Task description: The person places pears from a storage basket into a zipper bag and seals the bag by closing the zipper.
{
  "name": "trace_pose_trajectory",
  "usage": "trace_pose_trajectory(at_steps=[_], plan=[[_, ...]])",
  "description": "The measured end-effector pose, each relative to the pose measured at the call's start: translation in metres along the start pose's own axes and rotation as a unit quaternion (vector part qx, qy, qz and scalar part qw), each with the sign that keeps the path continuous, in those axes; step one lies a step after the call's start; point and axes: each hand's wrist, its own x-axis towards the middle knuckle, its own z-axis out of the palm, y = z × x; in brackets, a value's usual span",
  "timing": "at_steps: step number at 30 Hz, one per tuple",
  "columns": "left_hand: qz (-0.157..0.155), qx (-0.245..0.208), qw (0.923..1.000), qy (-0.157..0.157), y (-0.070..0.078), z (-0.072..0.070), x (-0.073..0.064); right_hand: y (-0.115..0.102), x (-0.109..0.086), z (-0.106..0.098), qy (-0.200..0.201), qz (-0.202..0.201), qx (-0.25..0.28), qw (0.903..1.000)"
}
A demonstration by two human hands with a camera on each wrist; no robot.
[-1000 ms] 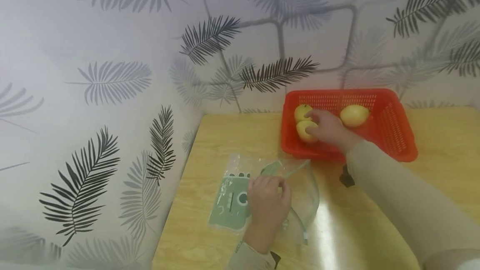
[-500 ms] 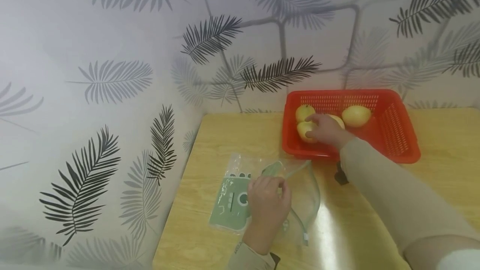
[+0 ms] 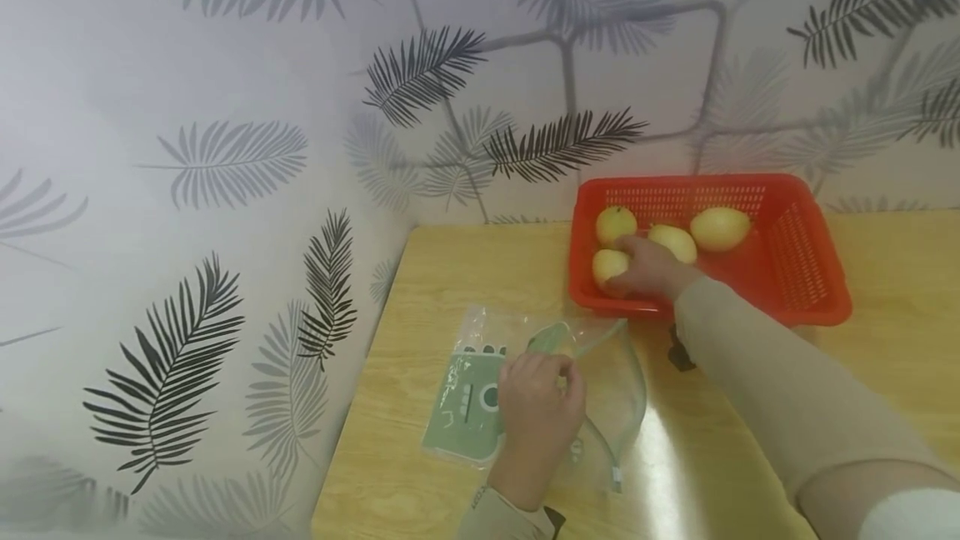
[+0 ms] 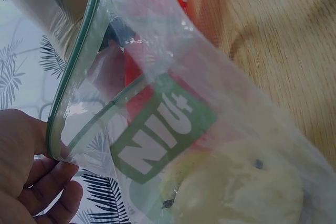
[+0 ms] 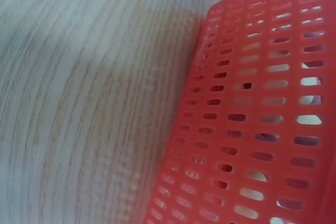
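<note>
My left hand [image 3: 540, 407] pinches the rim of a clear zip bag [image 4: 86, 124] with a green seal and green print. In the left wrist view, the fingers [image 4: 58, 182] hold the bag's mouth apart, and pale yellow fruit [image 4: 236, 187], apparently pears, shows through the plastic. Inside the red basket [image 3: 813, 273], my right hand [image 3: 652, 265] grips a yellow pear [image 3: 609, 269] at the near left corner, thumb and fingers around its right side. The right wrist view shows only the basket's perforated wall [image 5: 247, 108] and wood; the hand is hidden there.
Three other yellow pears lie in the basket: one at the far left [image 3: 617, 225], one in the middle [image 3: 673, 242] and one toward the back [image 3: 720, 228]. A leaf-patterned wall [image 3: 465, 107] rises behind the wooden table [image 3: 480, 265].
My right hand has shifted slightly toward the near left with the pear, uncovering more of the middle and far left pears. My left hand stays on the bag.
</note>
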Motion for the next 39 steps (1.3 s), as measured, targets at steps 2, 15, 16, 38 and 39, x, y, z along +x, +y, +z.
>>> trace_pose_trajectory(at_steps=[2,15,16,38,39], plan=[[-0.001,0.002,1.0000,-0.001,0.000,0.000,0.000,0.002,0.002,0.001,-0.005,0.000,-0.002,1.0000],[-0.008,0.006,0.9999,-0.010,-0.002,0.003,-0.002,0.011,0.005,0.006,0.005,0.004,0.016,0.9999],[-0.008,0.007,0.9999,-0.009,-0.002,0.004,-0.003,0.012,0.004,0.005,0.011,0.005,0.018,0.9998],[-0.018,0.021,0.9996,0.000,0.002,-0.002,0.001,-0.034,-0.069,-0.035,0.046,-0.006,0.166,0.9851],[-0.020,0.020,0.9996,0.000,0.002,-0.002,0.001,-0.036,-0.074,-0.035,0.047,-0.011,0.165,0.9851]])
